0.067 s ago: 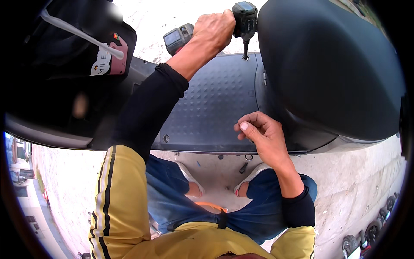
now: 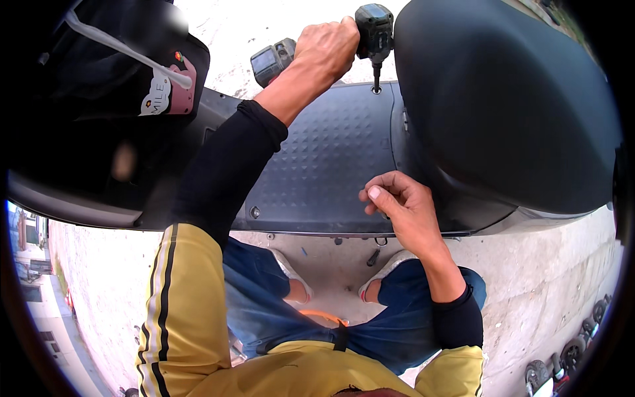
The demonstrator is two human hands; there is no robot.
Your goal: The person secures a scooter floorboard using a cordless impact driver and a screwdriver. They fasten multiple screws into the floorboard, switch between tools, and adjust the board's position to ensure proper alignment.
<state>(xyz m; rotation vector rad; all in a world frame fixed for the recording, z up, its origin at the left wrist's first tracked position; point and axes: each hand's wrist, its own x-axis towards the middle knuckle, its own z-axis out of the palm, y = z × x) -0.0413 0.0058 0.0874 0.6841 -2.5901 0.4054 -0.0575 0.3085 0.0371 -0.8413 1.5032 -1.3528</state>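
Note:
My left hand [image 2: 325,49] is wrapped round the handle of a cordless driver [image 2: 375,30], whose battery end [image 2: 272,61] sticks out left of my wrist. The driver stands upright over the far right corner of a scooter's dark, studded footboard [image 2: 331,155]. Its bit reaches down into a screw hole [image 2: 376,90] there; the screw itself is hidden. Above the footboard's near right part hovers my right hand [image 2: 405,202], fingers curled in and thumb against them. A tiny dark bit of something shows under the thumb, too small to name.
The scooter's black seat [image 2: 503,106] bulges up at the right. On the left are its dark front part and a black bag-like cover [image 2: 132,59] with a pink patch. Another screw [image 2: 254,212] sits at the footboard's near left corner. A small dark object [image 2: 374,257] lies by my foot.

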